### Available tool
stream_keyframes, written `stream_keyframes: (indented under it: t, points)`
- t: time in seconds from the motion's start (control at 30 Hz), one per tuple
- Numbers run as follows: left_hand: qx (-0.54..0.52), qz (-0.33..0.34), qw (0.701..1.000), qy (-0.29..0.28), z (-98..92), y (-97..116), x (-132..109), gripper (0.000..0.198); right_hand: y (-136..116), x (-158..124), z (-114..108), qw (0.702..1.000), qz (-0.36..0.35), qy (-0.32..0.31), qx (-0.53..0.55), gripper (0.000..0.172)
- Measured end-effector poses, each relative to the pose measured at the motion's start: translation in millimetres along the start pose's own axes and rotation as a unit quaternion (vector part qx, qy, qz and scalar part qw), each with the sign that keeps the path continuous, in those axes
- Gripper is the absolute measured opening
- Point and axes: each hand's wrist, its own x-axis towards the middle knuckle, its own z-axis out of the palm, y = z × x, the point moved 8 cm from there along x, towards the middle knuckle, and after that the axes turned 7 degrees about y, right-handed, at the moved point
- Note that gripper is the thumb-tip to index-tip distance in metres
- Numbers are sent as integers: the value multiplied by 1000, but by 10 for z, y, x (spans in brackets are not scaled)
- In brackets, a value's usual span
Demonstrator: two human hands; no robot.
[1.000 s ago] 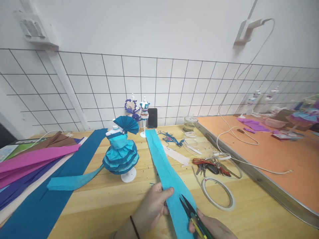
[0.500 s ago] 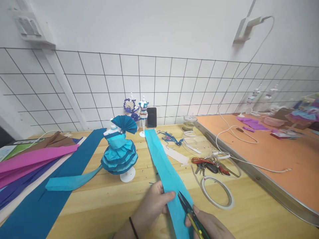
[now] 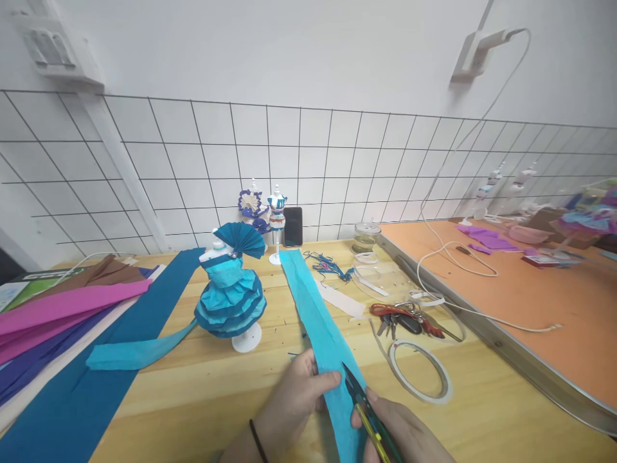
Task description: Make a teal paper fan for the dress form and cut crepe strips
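Note:
A long light-blue crepe paper strip [image 3: 313,308] runs down the wooden table [image 3: 207,386] toward me. My left hand [image 3: 296,405] pinches the strip's left edge, thumb on top. My right hand [image 3: 400,431] grips small scissors [image 3: 359,402] with dark blades and a green-yellow handle; the blades lie on the strip just right of my left thumb. A small mannequin in a blue paper dress [image 3: 231,289] stands to the left, with a light-blue paper tail [image 3: 137,350] trailing from it.
Dark-blue, pink and brown paper sheets [image 3: 72,315] lie at left. A tape ring [image 3: 419,379], keys [image 3: 405,318] and a clear dish [image 3: 380,283] sit at right. An orange board [image 3: 530,302] with a white cable borders the right. Small mannequins and a phone [image 3: 293,226] stand by the grid wall.
The scissors and my right hand have moved up along the strip, closer to my left thumb. The left hand keeps its hold.

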Motion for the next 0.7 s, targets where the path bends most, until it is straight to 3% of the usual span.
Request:
stream_keyframes:
  t: [0.23,0.47,0.7]
  points:
    - [-14,-6,999,-44,106,44,-63,21,3,57,67,1000,5,-19,14,61]
    - [-12,-16,999,-33,78,7,-41,21,-102,26,70,999,-24,17,23,57]
    - [-20,-11,1000,-18,49,8,-31,25,-154,45,85,998,-68,0,-12,53]
